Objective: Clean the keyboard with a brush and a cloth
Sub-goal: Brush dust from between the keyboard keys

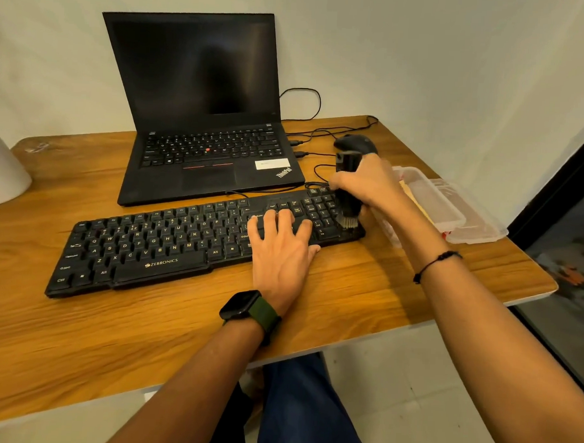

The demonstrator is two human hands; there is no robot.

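Small desk corner, likely a home office or study. Wood-grain worktop (78, 329) pushed against a plain pale wall (425, 59). Open black laptop (201, 117), screen dark, with cables plugged into its side. Separate black keyboard (142, 248) in front of it, mouse (356, 143) behind. Clear plastic box (452, 208) at the worktop's right edge. Pale tiled floor (394, 376) below.

Left hand (283, 244): palm down, fingers straight and slightly spread, pointing toward 12 o'clock; forearm runs back toward 7 o'clock. Right hand (366, 184): positioned at 2 o'clock from the left hand, fingers curled in a closed grip, thumb position apparently hidden; forearm extends back toward 5 o'clock.
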